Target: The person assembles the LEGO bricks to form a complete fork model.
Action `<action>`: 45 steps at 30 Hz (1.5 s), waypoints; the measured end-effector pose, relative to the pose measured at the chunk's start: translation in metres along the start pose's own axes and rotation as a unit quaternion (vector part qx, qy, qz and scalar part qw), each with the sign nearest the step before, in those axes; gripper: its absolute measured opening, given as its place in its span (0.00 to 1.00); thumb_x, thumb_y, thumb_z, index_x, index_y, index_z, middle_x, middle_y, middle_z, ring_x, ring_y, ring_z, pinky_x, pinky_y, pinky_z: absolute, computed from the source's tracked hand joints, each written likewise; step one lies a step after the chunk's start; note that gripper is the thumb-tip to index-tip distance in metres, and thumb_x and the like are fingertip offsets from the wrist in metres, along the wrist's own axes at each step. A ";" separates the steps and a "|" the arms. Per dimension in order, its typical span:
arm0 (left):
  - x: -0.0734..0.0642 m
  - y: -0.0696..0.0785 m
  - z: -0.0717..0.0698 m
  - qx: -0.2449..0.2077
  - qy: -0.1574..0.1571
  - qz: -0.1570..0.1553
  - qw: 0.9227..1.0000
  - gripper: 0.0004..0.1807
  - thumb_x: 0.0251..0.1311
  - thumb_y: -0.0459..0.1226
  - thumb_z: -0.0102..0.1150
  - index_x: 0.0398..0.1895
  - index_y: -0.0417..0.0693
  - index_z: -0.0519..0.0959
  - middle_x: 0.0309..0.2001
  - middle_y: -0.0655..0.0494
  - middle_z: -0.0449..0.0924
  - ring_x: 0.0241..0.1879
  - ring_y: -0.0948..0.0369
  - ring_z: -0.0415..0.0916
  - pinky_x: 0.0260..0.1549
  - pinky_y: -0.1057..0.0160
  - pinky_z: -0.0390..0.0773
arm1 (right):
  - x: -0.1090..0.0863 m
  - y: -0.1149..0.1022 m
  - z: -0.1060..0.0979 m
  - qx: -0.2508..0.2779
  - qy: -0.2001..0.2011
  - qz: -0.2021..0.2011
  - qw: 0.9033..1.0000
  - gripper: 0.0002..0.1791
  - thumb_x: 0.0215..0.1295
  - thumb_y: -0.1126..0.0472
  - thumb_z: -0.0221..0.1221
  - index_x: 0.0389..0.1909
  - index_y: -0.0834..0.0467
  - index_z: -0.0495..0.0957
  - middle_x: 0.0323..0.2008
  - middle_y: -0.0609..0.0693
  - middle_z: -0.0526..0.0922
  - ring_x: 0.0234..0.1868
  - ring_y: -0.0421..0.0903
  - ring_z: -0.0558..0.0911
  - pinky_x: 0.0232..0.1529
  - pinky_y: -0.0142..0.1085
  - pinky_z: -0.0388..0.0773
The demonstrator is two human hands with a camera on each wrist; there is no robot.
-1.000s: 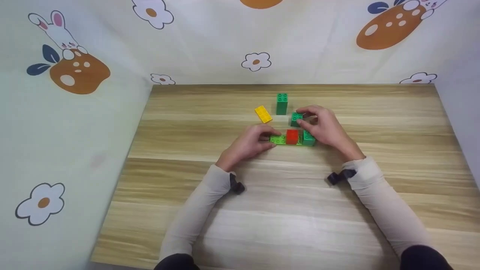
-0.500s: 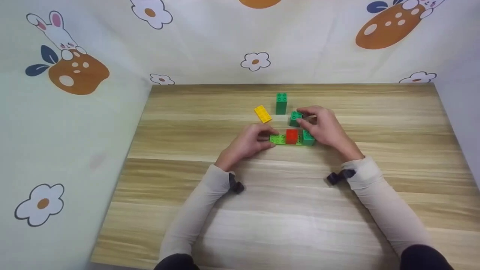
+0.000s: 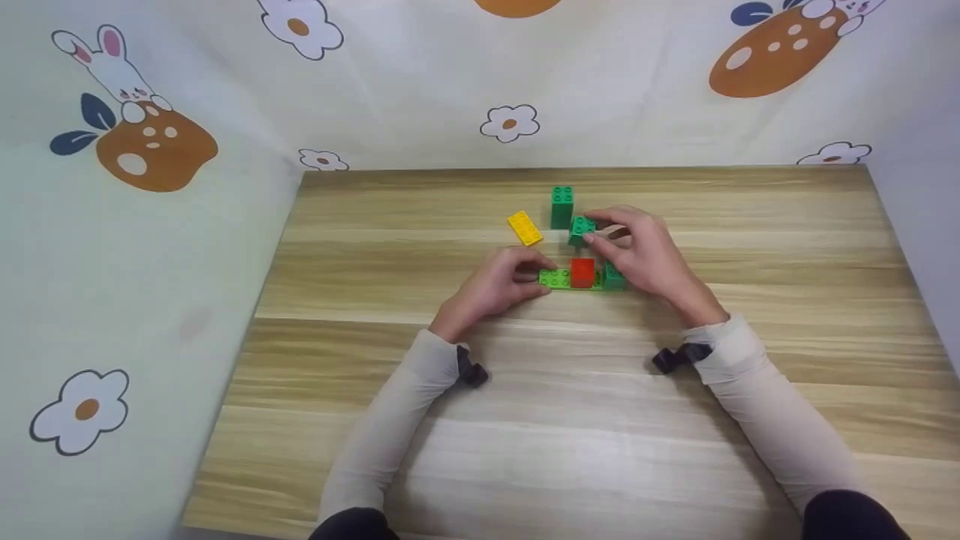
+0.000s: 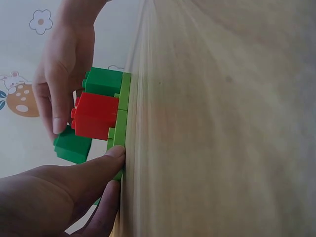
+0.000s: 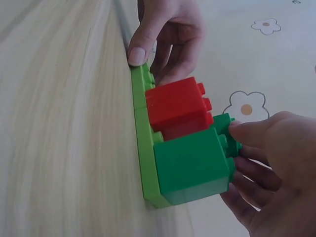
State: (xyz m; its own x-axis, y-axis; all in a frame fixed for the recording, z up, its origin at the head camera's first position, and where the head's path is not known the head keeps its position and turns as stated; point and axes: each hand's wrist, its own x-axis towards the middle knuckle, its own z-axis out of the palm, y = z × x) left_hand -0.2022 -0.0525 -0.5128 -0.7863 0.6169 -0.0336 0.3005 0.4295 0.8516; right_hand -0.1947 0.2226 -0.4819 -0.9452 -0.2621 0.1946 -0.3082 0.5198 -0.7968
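Observation:
My left hand (image 3: 504,282) pinches the left end of a light green building-block base (image 3: 553,280), low on the wooden table. A seam crosses this base in the right wrist view, under a red block (image 5: 178,106) fixed on its studs. Right of the red one, a green block (image 5: 192,165) is mounted on the same base. Between thumb and fingers, my right hand (image 3: 646,251) holds another green block (image 3: 580,231), tilted and raised behind the red block. In the left wrist view this held block (image 4: 73,145) hangs apart from the base.
A tall green block (image 3: 562,210) stands upright just behind the held one. To its left a flat yellow block (image 3: 525,228) lies on the table (image 3: 420,210). A patterned cloth wall (image 3: 420,90) rises along the back edge.
My right hand has lifted the green block and moved it left, with a slight tilt. My left hand stays at the base's left end.

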 end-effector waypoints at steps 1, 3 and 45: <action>0.000 0.000 0.000 0.000 0.000 0.000 1.000 0.20 0.65 0.32 0.77 0.60 0.46 0.87 0.58 0.53 0.89 0.59 0.60 0.88 0.62 0.63 0.85 | 0.000 -0.002 0.001 0.004 0.001 -0.008 1.000 0.20 0.75 0.56 0.70 0.64 0.55 0.85 0.57 0.52 0.89 0.55 0.49 0.88 0.59 0.51 0.88; 0.000 0.000 0.000 0.003 -0.001 0.000 1.000 0.20 0.65 0.32 0.76 0.60 0.46 0.87 0.58 0.53 0.89 0.59 0.59 0.87 0.63 0.62 0.85 | -0.001 -0.007 0.002 0.011 0.001 -0.024 1.000 0.20 0.74 0.55 0.70 0.64 0.54 0.86 0.56 0.50 0.89 0.55 0.47 0.87 0.59 0.51 0.88; 0.001 -0.001 0.000 0.035 0.007 -0.015 0.999 0.23 0.65 0.36 0.77 0.62 0.44 0.84 0.56 0.52 0.89 0.56 0.60 0.89 0.61 0.62 0.86 | -0.009 -0.013 0.031 -0.054 -0.081 -0.069 0.993 0.18 0.71 0.53 0.73 0.59 0.50 0.89 0.55 0.47 0.92 0.54 0.49 0.87 0.68 0.55 0.76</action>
State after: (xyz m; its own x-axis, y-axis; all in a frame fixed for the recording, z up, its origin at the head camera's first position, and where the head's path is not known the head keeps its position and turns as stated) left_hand -0.2036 -0.0522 -0.5131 -0.8028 0.5942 -0.0504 0.3134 0.4923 0.8120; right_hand -0.1788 0.1925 -0.4910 -0.8663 -0.4597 0.1957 -0.4512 0.5516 -0.7016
